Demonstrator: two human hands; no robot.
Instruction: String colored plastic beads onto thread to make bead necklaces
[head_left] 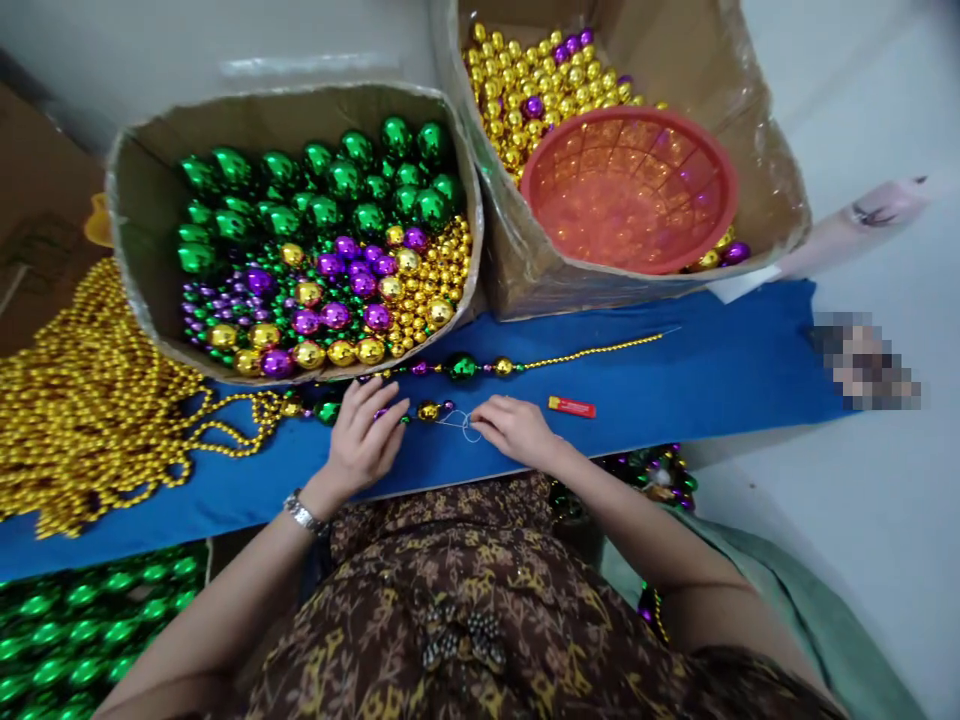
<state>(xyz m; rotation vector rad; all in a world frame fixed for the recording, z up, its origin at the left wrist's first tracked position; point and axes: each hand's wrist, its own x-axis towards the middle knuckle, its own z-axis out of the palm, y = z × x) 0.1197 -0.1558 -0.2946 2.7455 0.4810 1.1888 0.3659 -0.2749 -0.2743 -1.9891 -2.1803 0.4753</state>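
My left hand (364,440) lies over a strand of beads on the blue cloth, its fingers stretched out and slightly apart. A green bead (328,408) and a gold bead (428,411) of that strand show on either side of it. Thin white string (454,420) runs from the strand's right end and forms a small loop. My right hand (514,428) pinches this string between thumb and fingertips. Behind both hands lies a second beaded strand, with a large green bead (462,367) and a tail of small gold beads (592,351).
A box of green, purple and gold beads (120,230) stands behind my hands. Right of it, another box (517,270) holds gold beads and a red basket (536,215). Gold bead chains (97,400) are heaped at left. A red lighter (572,407) lies on the blue cloth (735,380).
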